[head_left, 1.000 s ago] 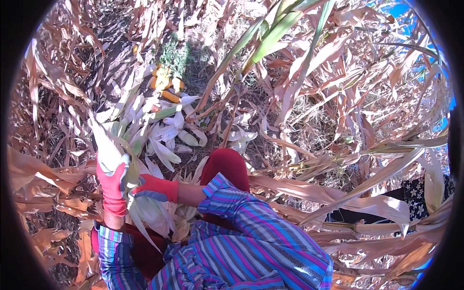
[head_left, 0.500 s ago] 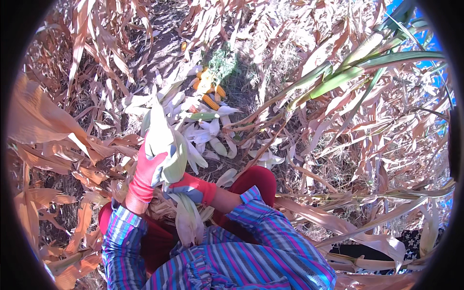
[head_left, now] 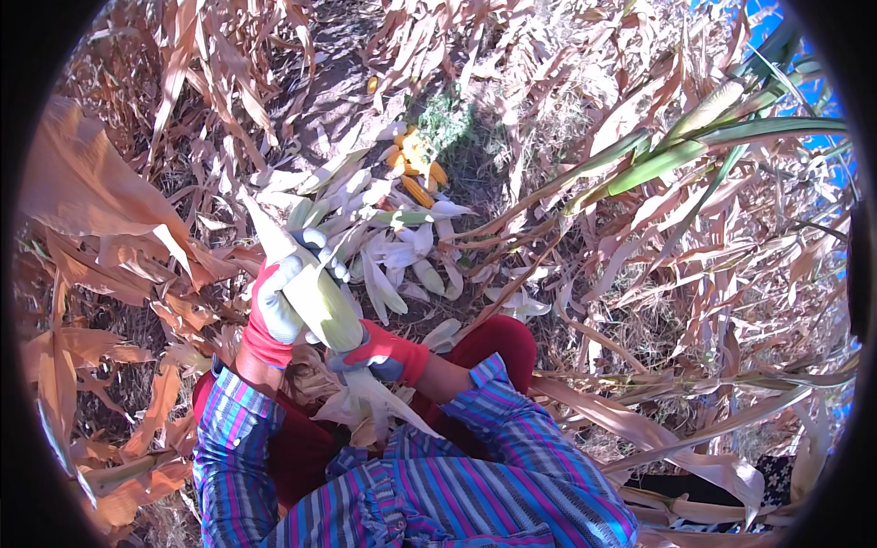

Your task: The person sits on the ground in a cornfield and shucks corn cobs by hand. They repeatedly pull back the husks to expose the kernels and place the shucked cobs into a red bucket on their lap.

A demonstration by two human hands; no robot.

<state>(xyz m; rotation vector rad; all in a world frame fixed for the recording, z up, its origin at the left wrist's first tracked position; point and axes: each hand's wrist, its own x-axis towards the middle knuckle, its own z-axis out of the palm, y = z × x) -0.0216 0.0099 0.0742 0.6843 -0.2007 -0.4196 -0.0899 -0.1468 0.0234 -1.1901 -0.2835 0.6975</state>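
Note:
My left hand (head_left: pixel 277 308), in a red and grey glove, is wrapped round a pale, husk-covered corn ear (head_left: pixel 322 301). Its fingertips show over the far side, and the ear slants with its tip up to the left. At the lower end of the ear is my right hand (head_left: pixel 384 354), gloved alike, its fingers closed on loose corn husk (head_left: pixel 370 400) that hangs below it toward my lap. Just what lies inside the right fingers is partly hidden.
Ahead on the ground lies a heap of stripped husks (head_left: pixel 397 260), with several bare yellow corn cobs (head_left: pixel 417 191) beyond it. Dry stalks and leaves (head_left: pixel 100 192) crowd the left side. A greener stalk (head_left: pixel 653 169) leans in from the right.
The ear has tipped from nearly upright to a slant, and its lower end now shows smooth pale husk. The hanging husk has swung rightward below my right hand. The view has shifted slightly.

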